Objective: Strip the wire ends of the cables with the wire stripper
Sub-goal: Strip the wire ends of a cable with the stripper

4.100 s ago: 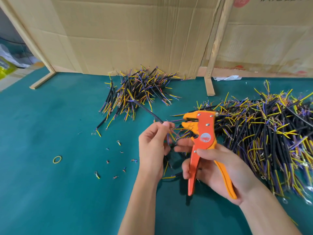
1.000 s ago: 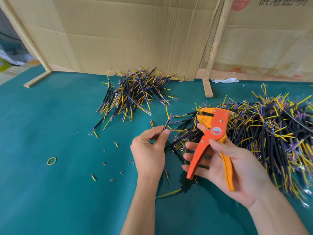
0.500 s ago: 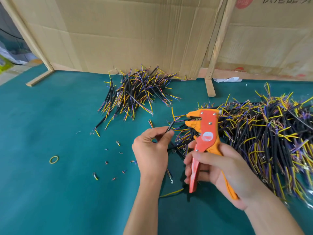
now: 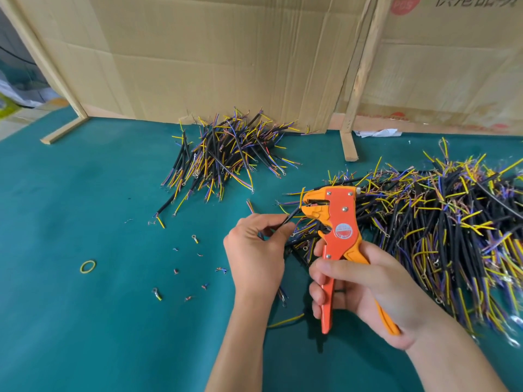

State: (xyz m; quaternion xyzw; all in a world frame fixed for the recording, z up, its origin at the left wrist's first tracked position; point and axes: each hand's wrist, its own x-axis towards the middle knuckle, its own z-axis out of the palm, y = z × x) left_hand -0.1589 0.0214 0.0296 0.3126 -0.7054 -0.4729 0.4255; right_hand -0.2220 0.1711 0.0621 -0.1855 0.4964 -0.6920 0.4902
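- Left hand [image 4: 256,256] — grip pinched on a black cable [image 4: 290,217], its end in the stripper's head.
- Right hand [image 4: 365,290] — grip clamped round the wire stripper [image 4: 338,222] handles, above the green worktop [image 4: 85,321].

cable [image 4: 291,215] end now in wire stripper [image 4: 336,222] head

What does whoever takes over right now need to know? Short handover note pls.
Left hand: pinches one black cable, its end fed into the stripper's mouth.
Right hand: grips the handles of the orange wire stripper.
Small cable pile lies at the back by the cardboard; big cable pile is on the right.
Insulation scraps and a rubber band lie on the green mat.
Done: cannot tell which pile is finished.
Left: squeeze, pull off the insulation, set the cable aside, take the next.
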